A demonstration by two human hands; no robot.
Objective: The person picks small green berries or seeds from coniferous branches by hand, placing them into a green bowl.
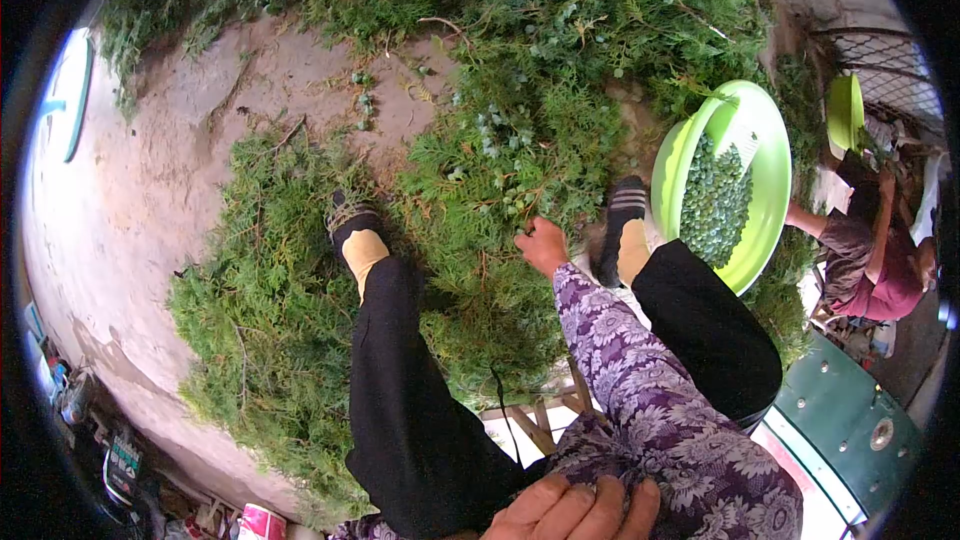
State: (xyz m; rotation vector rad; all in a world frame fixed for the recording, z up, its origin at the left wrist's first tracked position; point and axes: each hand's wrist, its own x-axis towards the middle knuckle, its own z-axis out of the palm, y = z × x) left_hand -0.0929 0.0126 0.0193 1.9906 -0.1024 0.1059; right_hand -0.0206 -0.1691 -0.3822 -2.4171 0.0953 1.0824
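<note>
Fingers [528, 232] of the right hand [546, 248] curl narrow at green branches [510, 165]; the basin [772, 190] of green cones [712, 205] stands right of them. Below, the left hand's [575, 512] grip I cannot tell.

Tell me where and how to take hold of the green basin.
Take the green basin by opposite sides of its rim, coming from above: the wide rim stands above the small green pieces inside, and that load would probably tip a one-sided lift.
</note>
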